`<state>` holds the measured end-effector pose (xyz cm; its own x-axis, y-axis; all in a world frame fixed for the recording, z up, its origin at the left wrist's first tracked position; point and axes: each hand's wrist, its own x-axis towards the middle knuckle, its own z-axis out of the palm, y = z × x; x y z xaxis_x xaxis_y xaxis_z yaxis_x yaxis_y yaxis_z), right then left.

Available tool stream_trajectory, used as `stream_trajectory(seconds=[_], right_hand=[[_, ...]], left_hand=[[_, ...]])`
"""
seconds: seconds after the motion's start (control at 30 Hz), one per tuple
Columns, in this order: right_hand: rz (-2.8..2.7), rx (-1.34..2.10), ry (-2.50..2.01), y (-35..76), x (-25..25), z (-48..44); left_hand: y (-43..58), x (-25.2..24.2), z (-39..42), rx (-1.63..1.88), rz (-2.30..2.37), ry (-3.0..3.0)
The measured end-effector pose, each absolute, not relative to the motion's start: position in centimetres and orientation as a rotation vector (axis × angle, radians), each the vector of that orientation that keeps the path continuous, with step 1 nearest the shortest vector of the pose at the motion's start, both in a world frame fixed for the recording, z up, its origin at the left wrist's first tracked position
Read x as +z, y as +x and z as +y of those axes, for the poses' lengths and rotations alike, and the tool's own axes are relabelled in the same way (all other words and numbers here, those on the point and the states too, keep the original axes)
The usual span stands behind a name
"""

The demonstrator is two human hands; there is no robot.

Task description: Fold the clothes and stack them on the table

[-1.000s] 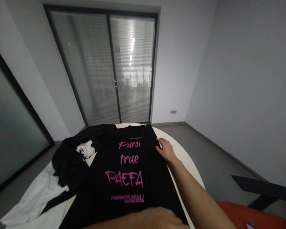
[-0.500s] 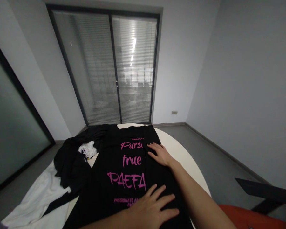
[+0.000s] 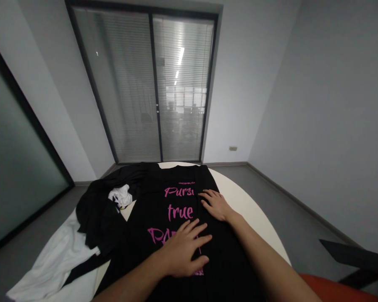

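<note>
1. Black shirt: laid lengthwise on the table; pink lettering cut short along its right side by a folded-over strip
2. Left hand: palm down over the lower print, fingers spread wide, gripping nothing; shirt directly beneath the fingers
3. Right hand: farther up, on the folded strip near its outer edge; fingers extended, slightly parted, nothing grasped
4. Table: pale top, curved edge, bare along the right
5. Left of shirt: black garment in a heap, crumpled white cloth against it, white garment nearer
6. Room: dark-framed glass partition with blinds, grey floor, wall plate; red seat and black armrest at lower right
</note>
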<state>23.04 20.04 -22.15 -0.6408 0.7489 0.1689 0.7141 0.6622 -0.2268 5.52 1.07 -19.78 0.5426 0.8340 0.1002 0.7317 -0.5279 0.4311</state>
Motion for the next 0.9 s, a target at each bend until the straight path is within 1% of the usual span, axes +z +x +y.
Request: stream_trajectory(seconds=[0.17, 0.27, 0.47, 0.77, 0.9], right_hand=[[-2.578, 0.14, -1.29, 20.7, -21.1, 20.6], [-2.598, 0.116, -1.23, 18.4, -20.1, 21.3], [-2.638, 0.275, -1.175, 12.6, -19.0, 24.6], [-2.471, 0.354, -1.419, 7.7, -20.2, 31.0], [-2.449, 0.36, -1.382, 7.4, -20.9, 32.9]], left_hand=[[5.2, -19.9, 1.1, 0.475, 1.281, 2.404], [5.1, -20.1, 1.1, 0.51, 1.278, 2.392], [5.2, -20.7, 1.4, 0.681, 1.509, 2.265], [4.9, -21.6, 2.1, 0.741, 1.541, 2.198], [4.8, -22.0, 2.5, 0.74, 1.526, 2.207]])
